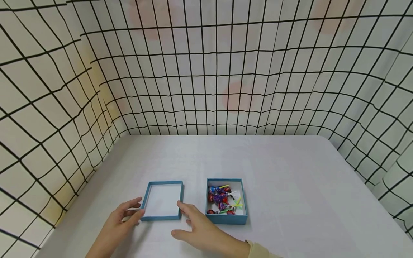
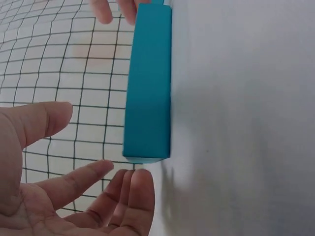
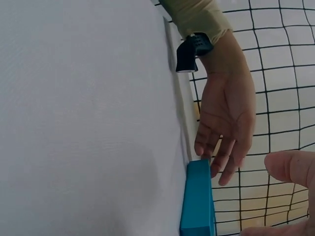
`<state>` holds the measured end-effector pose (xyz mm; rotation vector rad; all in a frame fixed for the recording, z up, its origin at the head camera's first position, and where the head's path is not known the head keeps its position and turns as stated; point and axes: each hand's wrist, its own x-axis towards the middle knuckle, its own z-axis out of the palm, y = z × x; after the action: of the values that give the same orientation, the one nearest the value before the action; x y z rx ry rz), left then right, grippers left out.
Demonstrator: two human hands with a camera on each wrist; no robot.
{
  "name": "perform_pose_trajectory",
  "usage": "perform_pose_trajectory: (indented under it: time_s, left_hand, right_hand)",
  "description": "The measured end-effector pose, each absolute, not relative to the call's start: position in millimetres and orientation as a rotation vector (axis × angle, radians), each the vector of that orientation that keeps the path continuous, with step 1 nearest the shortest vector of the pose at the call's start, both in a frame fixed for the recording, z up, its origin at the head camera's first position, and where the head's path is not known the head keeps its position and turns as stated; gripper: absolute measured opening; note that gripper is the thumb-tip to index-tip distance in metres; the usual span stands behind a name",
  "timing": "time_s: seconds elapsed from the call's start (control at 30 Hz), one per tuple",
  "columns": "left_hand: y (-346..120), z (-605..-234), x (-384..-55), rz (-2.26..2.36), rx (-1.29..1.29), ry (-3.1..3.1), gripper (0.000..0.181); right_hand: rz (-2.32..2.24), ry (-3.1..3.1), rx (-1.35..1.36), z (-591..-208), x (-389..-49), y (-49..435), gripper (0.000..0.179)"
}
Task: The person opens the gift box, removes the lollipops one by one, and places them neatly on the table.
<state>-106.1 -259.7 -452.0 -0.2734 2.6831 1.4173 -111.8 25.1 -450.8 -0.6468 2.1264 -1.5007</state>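
A shallow blue box lid lies with its white inside facing up. My left hand is at the lid's left side, fingers loosely bent around the corner. In the left wrist view that hand is spread just short of the lid's blue side. My right hand reaches to the lid's right edge, index fingertip right at the rim and thumb held apart. To the right stands a deeper blue box holding several wrapped lollipops with yellow-green and white sticks.
A white cloth covers the table. Behind it and along both sides rises a white backdrop with a black grid. A dark wrist-worn device sits at the left forearm's beige sleeve.
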Motion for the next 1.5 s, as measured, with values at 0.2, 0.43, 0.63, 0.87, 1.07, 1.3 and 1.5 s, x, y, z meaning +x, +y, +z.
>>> perform_pose_trajectory:
  time_s: [0.2, 0.43, 0.63, 0.87, 1.07, 1.3, 1.5]
  left_hand:
    - [-255, -441, -99, 1.325, -0.223, 2.865, 0.056]
    - [-233, -428, -86, 1.430, -0.012, 2.966, 0.051]
    - [-213, -423, -87, 1.570, 0.162, 2.891, 0.049]
    - [-192, -423, -93, 1.668, 0.215, 2.717, 0.051]
    - [-171, -422, -100, 1.656, 0.182, 2.599, 0.053]
    - [-149, -431, -107, 1.589, 0.276, 2.567, 0.055]
    - [-136, -441, -112, 1.623, 0.342, 2.462, 0.061]
  right_hand:
    - [-1.476, 2.072, -0.734, -432, -106, 43, 0.069]
    - [-1.525, 2.036, -0.764, -410, -104, 64, 0.054]
    - [-1.532, 2.109, -0.761, -399, -110, 83, 0.044]
    - [-1.527, 2.240, -0.828, -392, -122, 108, 0.038]
    - [-1.435, 2.438, -0.797, -386, -137, 128, 0.032]
    - [-1.314, 2.644, -0.701, -383, -158, 151, 0.023]
    - [-1.242, 2.714, -0.621, -388, -175, 165, 0.021]
